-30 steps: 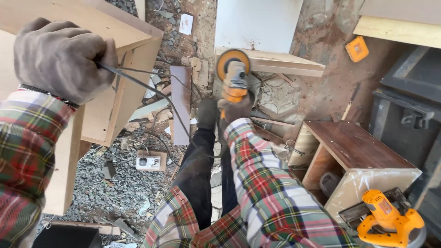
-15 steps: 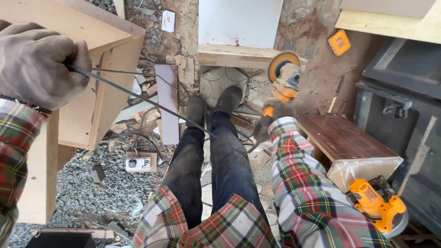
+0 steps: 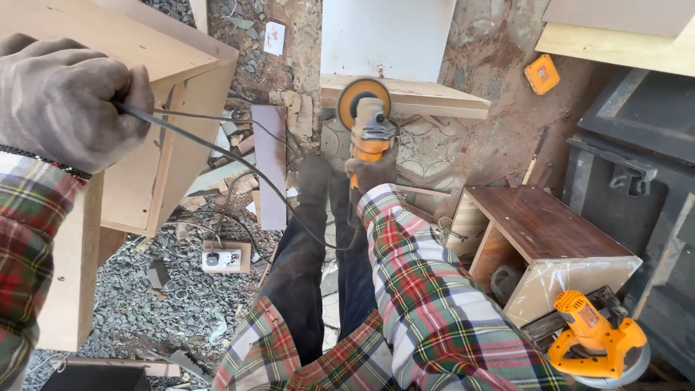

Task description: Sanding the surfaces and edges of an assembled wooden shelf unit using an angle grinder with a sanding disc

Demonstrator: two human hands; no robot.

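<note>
Grey cloth gloves cover both hands in the head view. We see the left hand [image 3: 69, 101] raised at the upper left, closed in a fist around a black cord [image 3: 217, 152] that slopes down across the legs to the grinder [image 3: 368, 127]. The right hand [image 3: 373, 174] is stretched out ahead, clenched on the orange grinder's handle — its round disc points away from us, above the dark boot [image 3: 315, 177] and just in front of a pale board [image 3: 413, 95] lying on the ground. Left of the fist stands a light wooden cabinet [image 3: 166, 108]; below it, on the gravel, lies a small socket block [image 3: 221, 258]. At the right sits a brown-topped box [image 3: 550, 232] — beside it, an orange saw [image 3: 597, 340].
</note>
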